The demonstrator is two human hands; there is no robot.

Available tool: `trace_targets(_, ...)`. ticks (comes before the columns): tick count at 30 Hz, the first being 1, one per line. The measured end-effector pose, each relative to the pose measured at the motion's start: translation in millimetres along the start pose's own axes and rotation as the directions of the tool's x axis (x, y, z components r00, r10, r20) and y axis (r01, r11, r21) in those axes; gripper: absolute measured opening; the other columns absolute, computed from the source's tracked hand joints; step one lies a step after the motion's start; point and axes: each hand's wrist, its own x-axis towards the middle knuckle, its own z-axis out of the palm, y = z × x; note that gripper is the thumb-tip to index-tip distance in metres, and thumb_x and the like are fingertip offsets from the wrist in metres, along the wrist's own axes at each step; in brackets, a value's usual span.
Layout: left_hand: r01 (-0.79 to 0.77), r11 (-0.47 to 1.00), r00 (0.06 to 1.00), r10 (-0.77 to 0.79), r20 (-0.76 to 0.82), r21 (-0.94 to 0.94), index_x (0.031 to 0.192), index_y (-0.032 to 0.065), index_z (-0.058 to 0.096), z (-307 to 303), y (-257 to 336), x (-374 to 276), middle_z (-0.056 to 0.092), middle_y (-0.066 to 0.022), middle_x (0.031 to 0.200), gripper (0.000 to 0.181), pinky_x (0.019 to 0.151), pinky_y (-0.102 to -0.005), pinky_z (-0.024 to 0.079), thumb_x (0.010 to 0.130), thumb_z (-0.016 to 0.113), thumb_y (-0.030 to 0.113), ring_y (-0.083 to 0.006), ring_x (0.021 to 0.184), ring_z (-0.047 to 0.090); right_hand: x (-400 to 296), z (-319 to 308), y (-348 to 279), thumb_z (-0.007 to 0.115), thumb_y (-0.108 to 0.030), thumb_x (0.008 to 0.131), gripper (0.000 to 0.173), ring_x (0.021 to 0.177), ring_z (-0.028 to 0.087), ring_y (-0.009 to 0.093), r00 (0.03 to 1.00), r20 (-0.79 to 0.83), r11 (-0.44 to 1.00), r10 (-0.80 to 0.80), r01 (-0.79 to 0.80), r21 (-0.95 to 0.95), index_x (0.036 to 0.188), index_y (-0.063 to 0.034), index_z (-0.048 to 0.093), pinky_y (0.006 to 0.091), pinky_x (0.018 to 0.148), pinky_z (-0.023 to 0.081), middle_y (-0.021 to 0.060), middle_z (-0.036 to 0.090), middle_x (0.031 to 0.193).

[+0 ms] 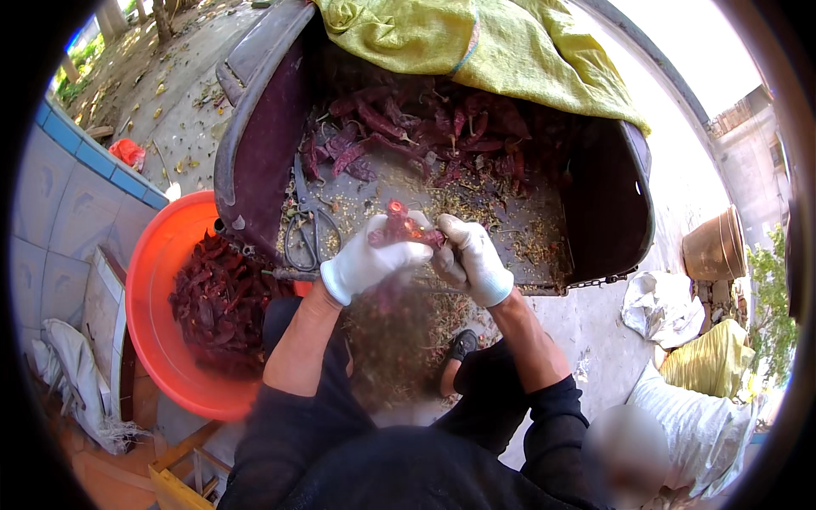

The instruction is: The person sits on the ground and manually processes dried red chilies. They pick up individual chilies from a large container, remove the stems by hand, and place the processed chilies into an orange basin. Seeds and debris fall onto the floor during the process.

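Observation:
In front of me, my left hand, in a white glove, holds a torn dried red chili pepper with its inside showing. My right hand, gloved as well, pinches the pepper's right end. Both hands are over the front edge of a dark metal cart bed. Wrinkled dried chilies lie heaped at the back of the bed. Yellow seeds and stem bits are scattered across its floor. Black-handled scissors rest on the left side of the bed.
A red plastic basin at my left contains dried chili pieces. Stems and debris cover the ground between my feet. A yellow woven sack drapes the cart's back. White sacks and a clay pot are at right.

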Motion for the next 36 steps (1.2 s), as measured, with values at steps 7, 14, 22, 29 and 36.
trace_targets(7,0.002,0.944,0.999,-0.02,-0.05,-0.329,0.095,0.005,0.055,-7,-8,-9,0.051,-0.0013,0.068,0.01,0.057,-0.0269,0.041,0.092,0.058,0.014,-0.0121,0.059,0.049,15,-16,-5,0.037,-0.048,0.103,0.056,0.03,0.03,0.007,0.978,0.124,0.709,-0.169,0.033,0.704,0.06,-0.0158,0.05,0.0221,0.03,0.027,-0.0071,0.033,0.042)
trace_targets(14,-0.155,0.778,0.836,-0.224,-0.5,-0.608,0.089,0.0096,0.058,-33,-11,4,0.056,0.0011,0.074,0.014,0.061,-0.0302,0.049,0.096,0.059,0.022,-0.0119,0.063,0.055,24,-25,-10,0.069,-0.03,0.088,0.045,0.103,0.064,0.019,0.955,0.297,0.682,0.007,0.213,-0.699,0.127,-0.0099,0.061,0.0323,0.091,0.049,0.0089,0.069,0.112)
trace_targets(22,-0.218,0.685,0.808,-0.273,-0.523,-0.695,0.108,0.0024,0.063,-21,-16,20,0.068,-0.0091,0.102,0.023,0.086,-0.0374,0.057,0.094,0.061,0.021,-0.0208,0.095,0.067,127,-31,17,0.066,-0.026,0.087,0.02,0.082,0.064,0.036,0.754,0.075,0.039,-0.652,0.132,-0.99,0.095,-0.0081,0.063,0.0437,0.07,0.051,0.0144,0.065,0.089)
trace_targets(29,-0.232,0.689,0.891,-0.131,-0.434,-0.686,0.108,0.0047,0.063,-27,-29,27,0.068,-0.0106,0.09,0.026,0.069,-0.0339,0.055,0.094,0.062,0.027,-0.0215,0.079,0.066,52,13,22,0.064,-0.012,0.088,0.012,0.076,0.066,0.028,0.698,0.276,0.069,-0.661,0.423,-0.904,0.1,-0.0095,0.063,0.0368,0.065,0.052,0.0104,0.065,0.086)
trace_targets(36,-0.329,0.935,0.82,0.212,-0.532,-0.134,0.104,0.0031,0.064,-6,-17,19,0.067,-0.0042,0.09,0.015,0.072,-0.0308,0.054,0.091,0.065,0.011,-0.0163,0.079,0.065,41,-11,-11,0.055,-0.034,0.099,0.038,0.074,0.054,0.012,0.926,0.018,0.727,-0.378,0.309,-0.614,0.101,0.002,0.063,0.0297,0.069,0.046,0.0089,0.062,0.079)
